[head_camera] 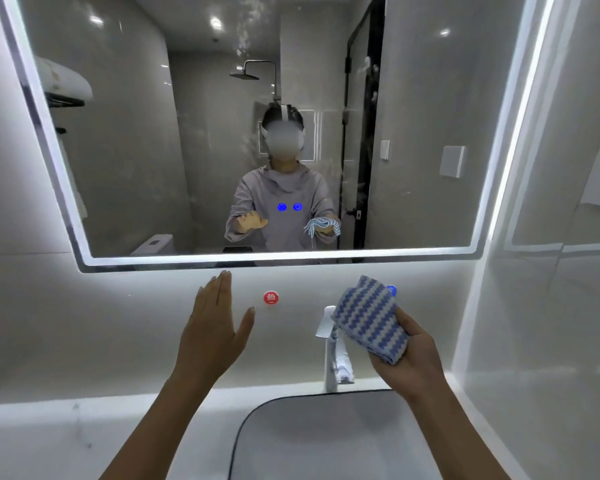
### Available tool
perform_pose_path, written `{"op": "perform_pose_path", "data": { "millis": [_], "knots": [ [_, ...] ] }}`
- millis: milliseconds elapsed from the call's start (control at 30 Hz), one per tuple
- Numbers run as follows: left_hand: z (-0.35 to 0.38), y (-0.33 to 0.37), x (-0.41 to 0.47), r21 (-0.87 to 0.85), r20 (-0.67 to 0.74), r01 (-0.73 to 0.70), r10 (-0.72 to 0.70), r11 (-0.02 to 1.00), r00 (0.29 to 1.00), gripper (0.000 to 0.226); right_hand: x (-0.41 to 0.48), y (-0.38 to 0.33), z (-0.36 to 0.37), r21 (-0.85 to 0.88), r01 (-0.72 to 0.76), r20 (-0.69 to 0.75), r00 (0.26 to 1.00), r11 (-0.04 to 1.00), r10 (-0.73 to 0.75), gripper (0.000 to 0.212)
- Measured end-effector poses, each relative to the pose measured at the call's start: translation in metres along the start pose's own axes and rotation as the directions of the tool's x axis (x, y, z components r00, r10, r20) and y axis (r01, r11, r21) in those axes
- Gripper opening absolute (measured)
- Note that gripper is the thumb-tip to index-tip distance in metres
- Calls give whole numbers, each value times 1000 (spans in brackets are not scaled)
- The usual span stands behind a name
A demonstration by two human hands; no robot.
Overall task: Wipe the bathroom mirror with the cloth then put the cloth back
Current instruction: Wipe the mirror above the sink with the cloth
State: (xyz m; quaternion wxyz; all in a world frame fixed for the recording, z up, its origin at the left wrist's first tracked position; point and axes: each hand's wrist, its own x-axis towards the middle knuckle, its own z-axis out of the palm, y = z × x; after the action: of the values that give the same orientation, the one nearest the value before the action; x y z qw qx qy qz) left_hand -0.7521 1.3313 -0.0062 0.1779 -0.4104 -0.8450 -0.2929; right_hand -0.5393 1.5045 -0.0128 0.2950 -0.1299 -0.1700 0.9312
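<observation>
A wide, light-edged bathroom mirror (118, 150) fills the upper wall, with pale smears down its middle and right. My right hand (409, 355) grips a folded blue-and-white striped cloth (369, 320) above the basin, below the mirror's lower edge and apart from the glass. My left hand (215, 327) is raised flat with straight fingers, holding nothing, just under the mirror frame. The mirror reflects a person in a grey hooded top with both hands held out.
A chrome tap (329, 344) rises behind the cloth at the back of a white basin (257, 420) set in a white counter. A red round button (271, 298) and a blue one (391, 290) sit on the wall. A glossy side wall stands at right.
</observation>
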Motion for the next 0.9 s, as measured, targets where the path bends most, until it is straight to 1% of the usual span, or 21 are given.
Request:
{"op": "perform_pose_path", "data": {
  "millis": [233,400,533,700,900],
  "knots": [
    [-54,-90,-2,13,-26,-64,64,998,998,71,4,91,37,35,51,10,999,998,-51,35],
    [-85,-133,-2,14,-52,-84,85,996,995,70,9,134,73,21,49,21,999,999,-49,39],
    [-97,-153,-4,-11,-90,-87,86,996,992,68,19,154,95,-10,48,-15,999,999,-48,43],
    [-101,-170,0,-21,-103,-53,51,998,993,69,29,165,110,-25,10,21,1000,1000,-9,38],
    [-97,-177,2,-4,-117,-25,24,1000,993,69,47,163,113,-74,-6,47,999,997,10,38]
  ]
}}
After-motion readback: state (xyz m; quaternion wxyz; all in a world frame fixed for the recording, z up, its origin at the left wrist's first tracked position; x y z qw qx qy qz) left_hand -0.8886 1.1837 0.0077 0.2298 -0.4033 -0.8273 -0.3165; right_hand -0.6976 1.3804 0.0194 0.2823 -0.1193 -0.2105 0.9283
